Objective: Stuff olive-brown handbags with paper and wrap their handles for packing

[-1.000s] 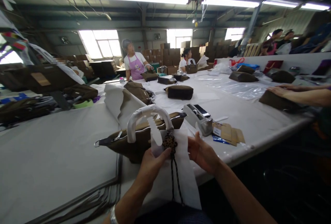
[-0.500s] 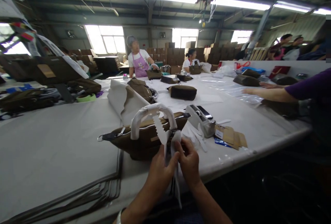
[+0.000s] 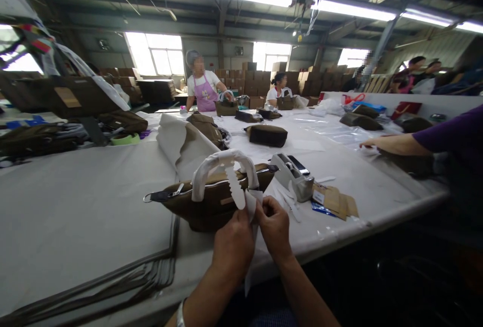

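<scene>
An olive-brown zippered handbag stands upright on the table in front of me. Its arched handle is wrapped in white. A white strip of wrapping folds over at the bag's front right, and its tail hangs down past the table edge. My left hand is closed on this strip from the left, its fingertips partly hidden. Thumb and fingers of my right hand pinch the same strip from the right. A white notched strip sticks up just above my left hand, against the bag.
Right of the bag stand a grey tape dispenser, a phone, loose white strips and brown paper packets. Dark straps lie front left. A co-worker's arm reaches in from the right; more bags lie behind.
The white strip now covers the dark metal fitting that showed between my hands. My left hand has turned, its thumb no longer stretched out. The co-worker's arm at right has drawn back slightly.
</scene>
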### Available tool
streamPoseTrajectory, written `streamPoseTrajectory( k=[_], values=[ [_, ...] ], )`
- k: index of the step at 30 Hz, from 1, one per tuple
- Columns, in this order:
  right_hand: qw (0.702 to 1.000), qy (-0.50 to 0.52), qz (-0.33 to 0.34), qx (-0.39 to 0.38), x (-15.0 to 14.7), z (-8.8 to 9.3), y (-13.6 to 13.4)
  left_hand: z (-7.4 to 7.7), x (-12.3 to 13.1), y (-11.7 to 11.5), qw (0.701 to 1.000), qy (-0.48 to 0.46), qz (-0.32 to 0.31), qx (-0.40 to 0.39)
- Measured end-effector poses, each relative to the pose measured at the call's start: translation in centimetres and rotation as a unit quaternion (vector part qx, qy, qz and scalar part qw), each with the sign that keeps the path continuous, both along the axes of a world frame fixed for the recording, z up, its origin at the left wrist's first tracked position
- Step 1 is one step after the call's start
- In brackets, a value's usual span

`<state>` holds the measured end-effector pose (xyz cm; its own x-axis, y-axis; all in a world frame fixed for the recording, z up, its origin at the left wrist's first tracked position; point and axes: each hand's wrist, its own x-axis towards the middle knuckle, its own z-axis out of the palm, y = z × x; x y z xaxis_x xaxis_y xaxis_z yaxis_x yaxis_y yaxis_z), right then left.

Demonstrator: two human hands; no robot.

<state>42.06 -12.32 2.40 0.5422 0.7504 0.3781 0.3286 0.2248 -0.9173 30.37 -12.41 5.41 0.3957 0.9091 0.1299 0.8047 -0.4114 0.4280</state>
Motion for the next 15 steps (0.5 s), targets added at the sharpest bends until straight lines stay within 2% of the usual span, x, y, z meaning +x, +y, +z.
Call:
streamPoseTrajectory(
  k=[7, 15],
  values=[
    [1.0, 0.006, 0.02, 0.008, 0.1, -0.1, -0.5, 0.1, 1.3, -0.1, 0.999, 0.037, 0.017, 0.025],
    [0.997, -0.042, 0.065, -0.004, 0.8, 0.2, -1.0, 1.5, 1.2, 0.0, 0.998, 0.046, 0.042, 0.006]
  ],
)
